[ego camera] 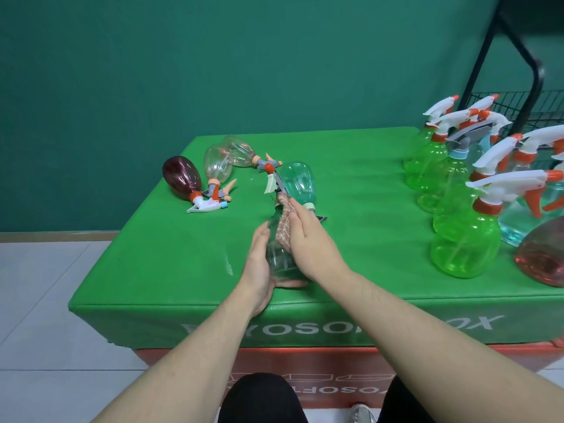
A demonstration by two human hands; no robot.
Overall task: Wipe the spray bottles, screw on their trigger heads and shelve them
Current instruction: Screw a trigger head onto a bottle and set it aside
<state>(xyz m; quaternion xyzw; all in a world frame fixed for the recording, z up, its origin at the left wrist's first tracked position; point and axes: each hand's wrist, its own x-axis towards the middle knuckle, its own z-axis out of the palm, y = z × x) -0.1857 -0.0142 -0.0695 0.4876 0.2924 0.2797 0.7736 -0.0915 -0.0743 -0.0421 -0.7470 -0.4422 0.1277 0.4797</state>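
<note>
Our right-hand fingers [294, 209] curl over a pinkish knitted cloth [283, 221] and press it against the neck and shoulder of a clear bottle [280, 254]. The left-hand fingers [262, 236] wrap round the far side of the bottle's body, with the palm low near its base; the fingertips themselves are hidden behind the plastic, so we cannot tell how tightly they close. The right hand [308, 239] lies on top, and the left hand [259, 264] cradles from below and to the side. Between them we hold the bottle tilted, neck pointing away from us, just above the near part of the green tabletop [183, 270].

To wipe well, we judge that the left hand should turn the bottle while the cloth keeps firm, even contact, working from neck down to base. The threads at the neck deserve a pass, since a trigger head must seat there.

Just beyond our hands a teal bottle [297, 183] lies on its side, with what looks like a loose trigger head [271, 181] beside it. Further left lie two clear bottles [225, 161] and a dark red bottle [181, 177] with their heads. To the right, upright green bottles [467, 242] stand assembled in front of a black wire rack [518, 105].
</note>
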